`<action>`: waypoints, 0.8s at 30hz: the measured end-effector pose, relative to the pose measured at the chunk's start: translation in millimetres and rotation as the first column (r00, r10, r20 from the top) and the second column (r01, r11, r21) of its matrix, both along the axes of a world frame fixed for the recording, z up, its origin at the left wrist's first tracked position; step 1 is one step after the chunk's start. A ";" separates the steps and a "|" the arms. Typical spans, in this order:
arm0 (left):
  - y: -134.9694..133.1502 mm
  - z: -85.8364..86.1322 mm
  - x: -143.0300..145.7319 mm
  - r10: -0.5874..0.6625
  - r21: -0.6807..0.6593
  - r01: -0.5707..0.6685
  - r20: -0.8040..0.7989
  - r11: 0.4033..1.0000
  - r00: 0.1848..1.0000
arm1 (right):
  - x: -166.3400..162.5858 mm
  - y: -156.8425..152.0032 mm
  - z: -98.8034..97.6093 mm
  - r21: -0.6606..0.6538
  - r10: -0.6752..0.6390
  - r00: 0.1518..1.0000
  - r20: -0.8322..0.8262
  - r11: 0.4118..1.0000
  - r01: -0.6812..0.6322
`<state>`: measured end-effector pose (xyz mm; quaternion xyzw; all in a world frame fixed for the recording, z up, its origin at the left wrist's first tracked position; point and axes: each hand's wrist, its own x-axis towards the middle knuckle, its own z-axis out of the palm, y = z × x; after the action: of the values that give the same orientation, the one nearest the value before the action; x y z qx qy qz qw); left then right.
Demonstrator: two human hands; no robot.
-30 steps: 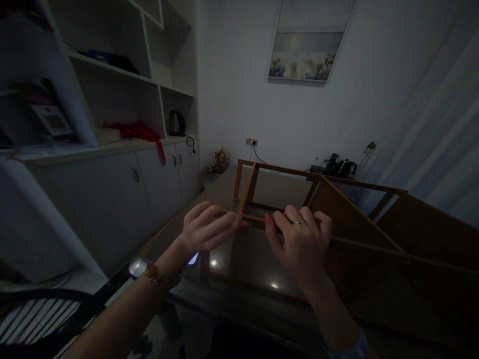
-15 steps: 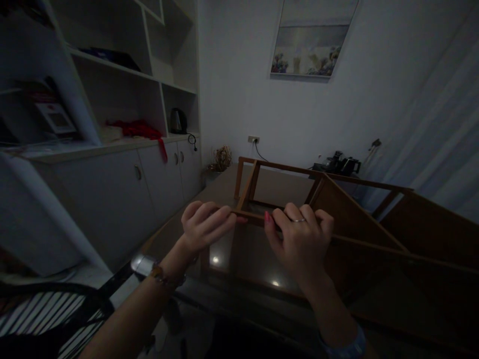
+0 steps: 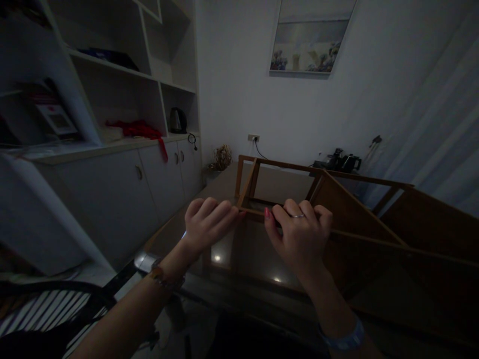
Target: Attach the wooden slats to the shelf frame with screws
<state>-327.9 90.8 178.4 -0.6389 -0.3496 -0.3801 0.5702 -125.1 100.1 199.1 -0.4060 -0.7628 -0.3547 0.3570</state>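
A brown wooden shelf frame [image 3: 348, 209] lies on its side on a dark glossy table [image 3: 247, 259] in a dim room. My right hand [image 3: 299, 234] is closed over the frame's near top rail, fingers curled on it, a ring on one finger. My left hand [image 3: 207, 224] rests at the frame's near left corner, fingers bent over the end of the same rail. A bracelet sits on my left wrist and a blue band on my right.
White cabinets and open shelves [image 3: 112, 149] line the left wall, with a kettle [image 3: 176, 120] and red cloth [image 3: 138, 130]. A black chair [image 3: 48, 309] is at lower left. A picture [image 3: 305, 42] hangs on the far wall; dark equipment [image 3: 339, 162] stands behind the frame.
My left hand moved right and up, from spread fingers touching the rail's end to fingers bent over the corner. My right hand kept its grip.
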 end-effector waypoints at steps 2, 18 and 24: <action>0.5 -0.7 0.0 -0.010 0.012 0.010 -0.006 1.000 1.000 | 0.0 -0.1 0.2 -0.002 -0.001 1.000 0.001 1.000 0.001; 4.1 -13.8 -4.5 -0.101 -0.010 0.101 0.063 0.995 0.993 | -0.2 0.9 -0.9 0.013 0.013 1.000 -0.005 1.000 -0.013; 6.2 -23.5 3.3 -0.149 -0.088 0.175 0.240 0.981 0.959 | -0.2 1.0 -1.1 0.000 0.010 1.000 -0.003 1.000 -0.010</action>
<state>-324.6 97.0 154.9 -0.6465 -0.3806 -0.4780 0.4567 -125.2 101.1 198.0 -0.4027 -0.7643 -0.3521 0.3602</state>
